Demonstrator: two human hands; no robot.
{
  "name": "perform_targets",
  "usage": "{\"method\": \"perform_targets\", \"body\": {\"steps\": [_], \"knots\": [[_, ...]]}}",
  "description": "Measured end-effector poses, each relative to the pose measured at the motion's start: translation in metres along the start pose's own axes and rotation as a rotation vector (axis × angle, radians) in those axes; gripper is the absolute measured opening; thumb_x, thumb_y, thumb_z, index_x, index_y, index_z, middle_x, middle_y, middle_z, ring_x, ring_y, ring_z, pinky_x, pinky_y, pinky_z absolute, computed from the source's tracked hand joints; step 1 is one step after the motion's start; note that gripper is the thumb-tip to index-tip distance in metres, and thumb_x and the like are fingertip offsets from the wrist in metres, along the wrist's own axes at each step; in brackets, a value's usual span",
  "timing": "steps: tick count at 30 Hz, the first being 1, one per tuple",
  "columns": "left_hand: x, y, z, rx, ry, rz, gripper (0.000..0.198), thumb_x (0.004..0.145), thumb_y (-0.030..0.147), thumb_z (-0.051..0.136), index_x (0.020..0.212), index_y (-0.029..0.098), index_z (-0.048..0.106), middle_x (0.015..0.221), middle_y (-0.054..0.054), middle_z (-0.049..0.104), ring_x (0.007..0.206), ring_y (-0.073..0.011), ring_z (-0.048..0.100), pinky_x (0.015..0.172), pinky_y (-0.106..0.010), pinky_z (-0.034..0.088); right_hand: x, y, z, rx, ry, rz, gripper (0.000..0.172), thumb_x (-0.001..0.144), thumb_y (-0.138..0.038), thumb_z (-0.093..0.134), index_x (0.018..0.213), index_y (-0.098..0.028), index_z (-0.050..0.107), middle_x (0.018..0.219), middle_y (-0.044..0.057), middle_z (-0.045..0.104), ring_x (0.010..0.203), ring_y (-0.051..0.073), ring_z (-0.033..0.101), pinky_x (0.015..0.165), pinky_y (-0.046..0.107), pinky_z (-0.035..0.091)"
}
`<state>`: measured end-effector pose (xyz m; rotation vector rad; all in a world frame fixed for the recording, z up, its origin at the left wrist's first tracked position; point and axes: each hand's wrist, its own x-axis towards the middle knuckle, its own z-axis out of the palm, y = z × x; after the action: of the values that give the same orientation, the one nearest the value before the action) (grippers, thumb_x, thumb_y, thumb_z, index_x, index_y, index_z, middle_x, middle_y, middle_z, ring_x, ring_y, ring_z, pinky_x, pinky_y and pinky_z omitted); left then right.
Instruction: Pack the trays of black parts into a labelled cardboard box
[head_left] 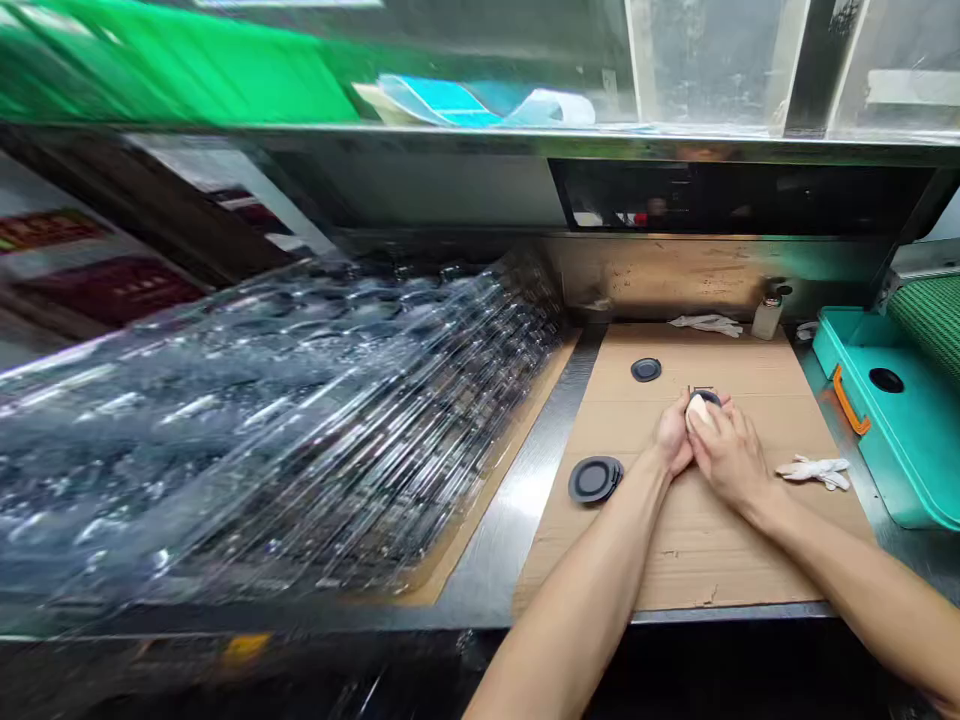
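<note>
Both my hands meet over the cardboard sheet [697, 540] on the bench. My left hand [673, 440] and my right hand [726, 450] are closed together around a small whitish piece [699, 410] pressed on a dark round part [709, 397] that mostly hides under my fingers. A stack of dark round discs [595, 479] lies just left of my left wrist. Another single dark disc [646, 370] lies farther back on the cardboard.
A tall stack of clear plastic trays [285, 420] fills the left of the bench. A teal box [892, 420] with an orange handle stands at the right. A crumpled white cloth [816, 470] lies near it, another cloth [707, 323] and a small bottle [767, 316] at the back.
</note>
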<state>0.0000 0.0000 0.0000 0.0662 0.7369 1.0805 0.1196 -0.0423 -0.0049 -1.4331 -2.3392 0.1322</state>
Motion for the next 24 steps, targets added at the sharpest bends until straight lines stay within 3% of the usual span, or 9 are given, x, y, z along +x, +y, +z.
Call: {"method": "perform_targets", "body": {"steps": [4,8,12,15,21,24], "knots": [[0.003,0.0,0.0,-0.014,0.019,0.043,0.044,0.113,0.034,0.037,0.107,0.012,0.075,0.109,-0.013,0.079,0.111,-0.0219,0.073,0.111,-0.044,0.057,0.03,0.049,0.002,0.174,0.021,0.233,0.044,0.103,-0.033,0.051,0.142,-0.019,0.066,0.139,0.017,0.066,0.121,0.031,0.059,0.108,0.049,0.048],[0.005,-0.001,-0.001,0.013,0.014,0.01,0.046,0.113,0.036,0.039,0.096,0.011,0.073,0.099,-0.012,0.078,0.093,-0.0199,0.074,0.102,-0.045,0.061,0.033,0.074,-0.002,0.426,0.112,0.36,0.066,0.088,-0.041,0.07,0.146,-0.014,0.056,0.137,0.02,0.065,0.122,0.031,0.063,0.107,0.046,0.052],[0.009,0.001,-0.004,-0.009,0.056,0.04,0.042,0.112,0.038,0.041,0.1,0.012,0.072,0.1,-0.011,0.076,0.094,-0.0196,0.073,0.1,-0.043,0.062,0.029,0.075,-0.01,0.684,0.047,0.472,0.064,0.078,-0.046,0.078,0.133,-0.018,0.062,0.117,0.011,0.074,0.105,0.026,0.07,0.094,0.04,0.057],[0.011,0.0,-0.005,-0.023,0.08,0.084,0.042,0.112,0.042,0.04,0.107,0.014,0.071,0.104,-0.011,0.076,0.098,-0.0205,0.073,0.101,-0.043,0.06,0.028,0.067,-0.013,0.857,-0.111,0.404,0.049,0.084,-0.05,0.071,0.122,-0.019,0.068,0.102,0.006,0.076,0.09,0.021,0.071,0.08,0.031,0.055],[0.01,-0.01,-0.005,0.093,-0.021,0.139,0.038,0.112,0.034,0.041,0.11,0.012,0.072,0.106,-0.013,0.076,0.105,-0.0225,0.074,0.106,-0.04,0.056,0.03,0.046,-0.01,0.88,-0.098,0.416,0.041,0.085,-0.049,0.066,0.109,-0.017,0.071,0.088,0.004,0.074,0.076,0.016,0.064,0.069,0.026,0.049],[0.009,-0.012,-0.007,0.12,-0.02,0.139,0.034,0.11,0.033,0.046,0.108,0.011,0.072,0.103,-0.013,0.076,0.105,-0.0242,0.075,0.106,-0.041,0.057,0.03,0.049,-0.014,0.92,-0.24,0.371,0.041,0.084,-0.049,0.066,0.109,-0.016,0.072,0.084,0.003,0.072,0.071,0.015,0.062,0.064,0.024,0.046]]}}
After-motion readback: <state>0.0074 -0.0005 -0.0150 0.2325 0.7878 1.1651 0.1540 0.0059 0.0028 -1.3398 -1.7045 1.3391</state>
